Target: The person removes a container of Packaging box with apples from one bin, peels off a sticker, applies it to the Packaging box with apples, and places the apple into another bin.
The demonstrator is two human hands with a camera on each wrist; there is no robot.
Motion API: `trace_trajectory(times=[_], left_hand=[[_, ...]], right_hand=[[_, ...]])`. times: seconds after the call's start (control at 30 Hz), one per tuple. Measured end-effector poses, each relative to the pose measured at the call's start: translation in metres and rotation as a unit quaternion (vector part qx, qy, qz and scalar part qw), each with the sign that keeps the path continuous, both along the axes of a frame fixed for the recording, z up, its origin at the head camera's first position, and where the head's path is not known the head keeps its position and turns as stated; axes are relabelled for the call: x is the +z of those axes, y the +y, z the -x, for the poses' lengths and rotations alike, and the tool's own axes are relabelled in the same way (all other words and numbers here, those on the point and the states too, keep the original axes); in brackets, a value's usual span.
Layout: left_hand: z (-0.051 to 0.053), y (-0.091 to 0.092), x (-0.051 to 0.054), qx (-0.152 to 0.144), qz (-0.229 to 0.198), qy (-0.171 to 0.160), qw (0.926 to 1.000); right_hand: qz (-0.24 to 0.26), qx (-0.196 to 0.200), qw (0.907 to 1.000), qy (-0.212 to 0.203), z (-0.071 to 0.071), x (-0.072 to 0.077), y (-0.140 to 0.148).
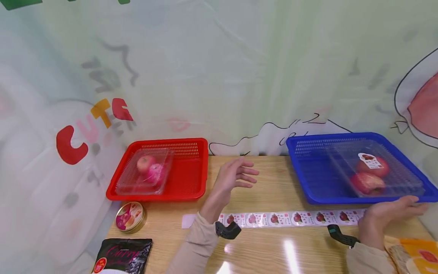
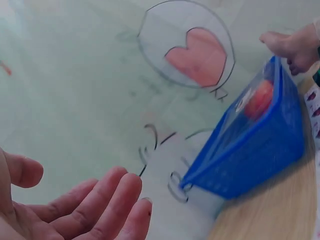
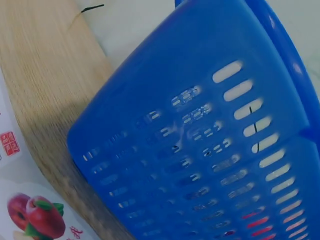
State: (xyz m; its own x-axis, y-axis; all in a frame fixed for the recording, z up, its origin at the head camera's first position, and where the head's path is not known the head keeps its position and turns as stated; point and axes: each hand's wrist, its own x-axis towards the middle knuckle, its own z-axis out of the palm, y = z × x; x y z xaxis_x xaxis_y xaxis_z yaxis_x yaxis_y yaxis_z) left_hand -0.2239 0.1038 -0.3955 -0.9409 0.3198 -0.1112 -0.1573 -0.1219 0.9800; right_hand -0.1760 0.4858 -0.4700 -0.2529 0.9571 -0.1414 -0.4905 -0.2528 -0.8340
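My left hand [image 1: 232, 179] hovers over the table between the two baskets, fingers loosely extended and holding nothing. In the left wrist view its fingers [image 2: 107, 205] are spread apart. My right hand [image 1: 390, 215] is at the front right of the blue basket [image 1: 309, 190], fingers straight along the rim; whether they touch it is unclear. Inside that basket lies a clear plastic box [image 1: 342, 160] holding red apples [image 1: 366, 182], with a white fruit label [image 1: 371, 160] on top. The right wrist view shows the basket's slotted side [image 3: 150, 75], but no fingers.
A red basket [image 1: 186, 171] at left holds another clear box [image 1: 126, 186] with fruit. A strip of fruit labels [image 1: 273, 219] runs across the table front. A round tin [image 1: 130, 217], a black curry packet [image 1: 124, 253] and a yellow packet [image 1: 414, 255] lie nearby. Behind hangs a printed curtain [image 1: 219, 76].
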Motion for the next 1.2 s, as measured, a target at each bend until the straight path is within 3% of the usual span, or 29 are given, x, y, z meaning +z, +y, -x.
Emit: trace_trajectory(times=[0.1,0.23,0.4,0.5,0.6,0.7,0.8,0.83,0.9,0.97,1.0,1.03,1.1,1.2], left_hand=[[-0.011,-0.031,-0.019,0.030,-0.018,-0.010,0.9993],[-0.026,-0.064,-0.043,0.069,-0.031,-0.029,0.9968],[-0.046,-0.091,-0.060,0.156,-0.049,-0.062,0.9846],[-0.058,-0.102,-0.065,0.254,-0.046,-0.083,0.9625],[-0.066,-0.111,-0.072,0.363,-0.054,-0.094,0.9253],[-0.068,-0.122,-0.083,0.443,-0.065,-0.089,0.8898],[-0.064,-0.133,-0.094,0.476,-0.081,-0.069,0.8732],[-0.062,-0.136,-0.096,0.482,-0.087,-0.062,0.8694],[-0.058,-0.142,-0.101,0.490,-0.097,-0.052,0.8647],[-0.055,-0.147,-0.103,0.495,-0.101,-0.047,0.8614],[-0.054,-0.149,-0.104,0.498,-0.097,-0.047,0.8604],[-0.053,-0.151,-0.104,0.500,-0.090,-0.048,0.8603],[-0.050,-0.155,-0.106,0.501,-0.078,-0.048,0.8608],[-0.046,-0.160,-0.108,0.505,-0.058,-0.046,0.8597]], right_hand=[[-0.059,-0.020,0.9956,-0.070,-0.002,0.000,-0.005],[-0.099,-0.039,0.9878,-0.113,-0.003,0.004,-0.008],[-0.149,-0.050,0.9755,-0.154,-0.005,0.015,-0.017],[-0.199,-0.053,0.9665,-0.153,-0.007,0.024,-0.028],[-0.240,-0.048,0.9597,-0.139,-0.008,0.038,-0.042],[-0.226,-0.010,0.9724,-0.059,-0.007,0.052,-0.063],[-0.178,0.056,0.9820,0.028,-0.005,0.065,-0.089],[-0.173,0.084,0.9802,0.048,-0.004,0.067,-0.098],[-0.172,0.159,0.9713,0.040,-0.004,0.073,-0.114],[-0.178,0.256,0.9499,0.022,0.000,0.079,-0.128],[-0.196,0.308,0.9308,-0.002,0.003,0.081,-0.134],[-0.216,0.367,0.9046,-0.024,0.007,0.083,-0.139],[-0.260,0.479,0.8347,-0.077,0.018,0.087,-0.149],[-0.344,0.602,0.7072,-0.137,0.039,0.094,-0.166]])
